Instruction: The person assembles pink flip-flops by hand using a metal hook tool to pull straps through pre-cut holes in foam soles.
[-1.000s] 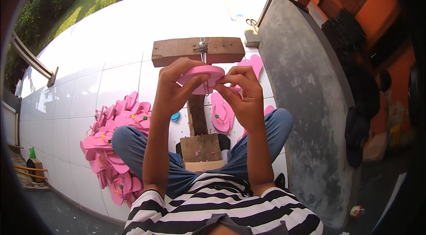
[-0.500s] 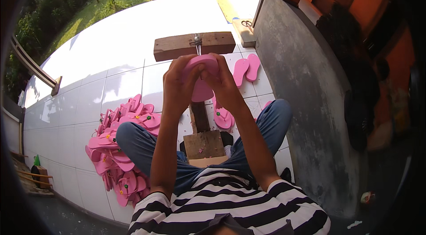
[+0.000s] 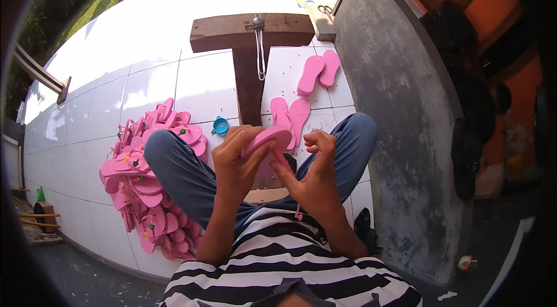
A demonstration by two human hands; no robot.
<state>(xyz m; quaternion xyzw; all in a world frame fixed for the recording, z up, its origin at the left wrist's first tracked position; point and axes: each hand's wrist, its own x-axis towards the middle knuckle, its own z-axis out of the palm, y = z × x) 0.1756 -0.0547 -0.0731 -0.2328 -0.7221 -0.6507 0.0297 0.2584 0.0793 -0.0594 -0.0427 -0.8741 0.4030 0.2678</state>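
My left hand grips a pink flip-flop, its thumb laid across the sole, which is tilted above my lap. My right hand is raised beside it; the thumb touches the sole while the bent fingers stand apart from it. Below that hand dangles a thin pink strap piece; where its other end goes is hidden. In front of me lies a T-shaped wooden beam with a long looped wire fastened to its crosspiece. More pink soles lie on the tiles just right of the beam.
A heap of pink flip-flops with small flower trims covers the floor by my left knee. Near it stands a small blue cup. Two pink soles lie beside the grey wall. Scissors rest on a block farther off.
Both hands have come back from the wire toward my lap with the flip-flop. My right hand has loosened from the sole, its fingers now raised. The blue cup has come into sight.
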